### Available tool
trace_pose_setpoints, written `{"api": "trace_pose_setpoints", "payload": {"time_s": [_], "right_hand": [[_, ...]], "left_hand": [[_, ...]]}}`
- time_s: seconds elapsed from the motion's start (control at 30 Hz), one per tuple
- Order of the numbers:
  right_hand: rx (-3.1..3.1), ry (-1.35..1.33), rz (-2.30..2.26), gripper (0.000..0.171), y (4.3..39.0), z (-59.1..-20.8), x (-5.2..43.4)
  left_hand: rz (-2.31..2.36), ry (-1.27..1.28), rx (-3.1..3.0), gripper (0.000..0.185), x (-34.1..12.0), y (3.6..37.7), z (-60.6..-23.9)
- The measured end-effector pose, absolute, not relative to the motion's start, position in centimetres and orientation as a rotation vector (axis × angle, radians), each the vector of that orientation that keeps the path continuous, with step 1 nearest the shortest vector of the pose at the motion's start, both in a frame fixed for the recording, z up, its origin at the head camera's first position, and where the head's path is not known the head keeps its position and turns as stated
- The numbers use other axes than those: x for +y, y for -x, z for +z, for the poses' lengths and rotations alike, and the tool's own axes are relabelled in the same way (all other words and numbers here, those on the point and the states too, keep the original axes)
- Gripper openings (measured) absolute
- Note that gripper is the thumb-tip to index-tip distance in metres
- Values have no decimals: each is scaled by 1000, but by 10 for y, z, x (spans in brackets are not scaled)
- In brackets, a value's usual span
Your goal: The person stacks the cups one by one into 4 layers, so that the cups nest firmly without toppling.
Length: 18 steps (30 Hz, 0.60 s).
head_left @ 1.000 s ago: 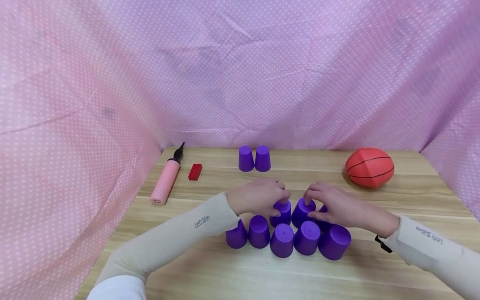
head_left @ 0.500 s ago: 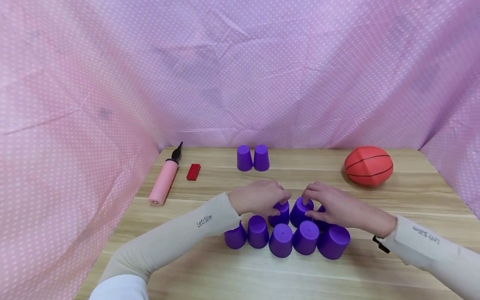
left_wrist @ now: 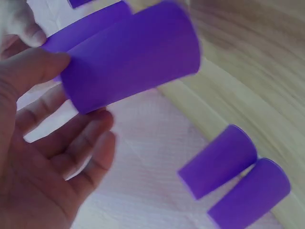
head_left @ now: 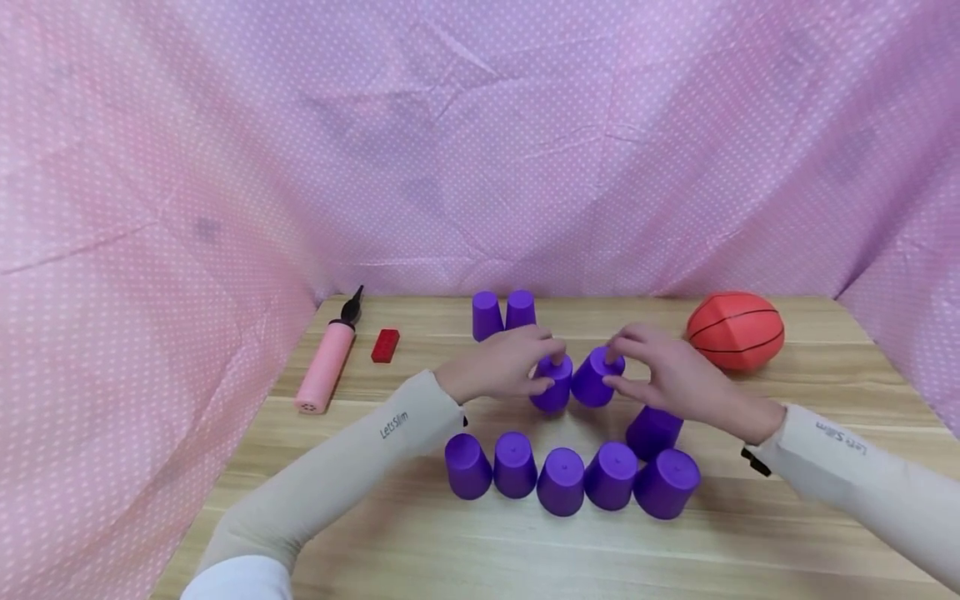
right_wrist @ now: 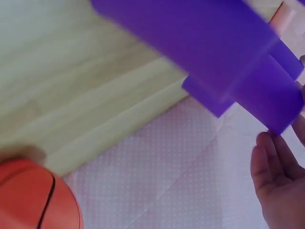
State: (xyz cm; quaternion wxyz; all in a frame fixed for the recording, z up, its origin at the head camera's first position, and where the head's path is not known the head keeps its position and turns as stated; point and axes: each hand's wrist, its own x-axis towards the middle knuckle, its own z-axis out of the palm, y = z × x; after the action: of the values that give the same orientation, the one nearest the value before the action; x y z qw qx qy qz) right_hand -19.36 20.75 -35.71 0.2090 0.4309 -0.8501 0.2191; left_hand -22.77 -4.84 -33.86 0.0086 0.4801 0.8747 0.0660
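A purple cup point(head_left: 552, 387), bottom up, is held by the left hand point(head_left: 501, 364), its narrow end pinched between thumb and curled fingers. In the left wrist view the thumb is laid on one side of that end, with fingertips beneath; the remaining fingers are bent. A second purple cup point(head_left: 595, 382), also bottom up and tilted, is gripped at its narrow end by the right hand point(head_left: 663, 372), thumb and fingers clamped on it. The held cups are placed just beside each other over the middle of the wooden table point(head_left: 390, 542); whether their rims are rested on it cannot be told.

Nearer the wearer, five cups point(head_left: 561, 483) are lined up upside down in a slightly curved row. A single cup point(head_left: 655, 432) is set behind the row's right end. Two rear cups point(head_left: 487, 315) are stood side by side near the far edge, the right one partly covered by the left hand in the head view. A pink pump point(head_left: 326, 367) and red block point(head_left: 386, 346) are seen at left, a red ball point(head_left: 735, 331) at right.
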Motion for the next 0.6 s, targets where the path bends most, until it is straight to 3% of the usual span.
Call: {"api": "trace_pose_setpoints", "payload": {"time_s": [0.37,0.6], "right_hand": [[-2497,-917,547,20,242,-338,214],[-2645,-845,600,16,270,-349,216]], "left_hand": [[401,-1402,2943,23,-39,286,-357],[282,-1317,2967,25,-26,317,-364]]}}
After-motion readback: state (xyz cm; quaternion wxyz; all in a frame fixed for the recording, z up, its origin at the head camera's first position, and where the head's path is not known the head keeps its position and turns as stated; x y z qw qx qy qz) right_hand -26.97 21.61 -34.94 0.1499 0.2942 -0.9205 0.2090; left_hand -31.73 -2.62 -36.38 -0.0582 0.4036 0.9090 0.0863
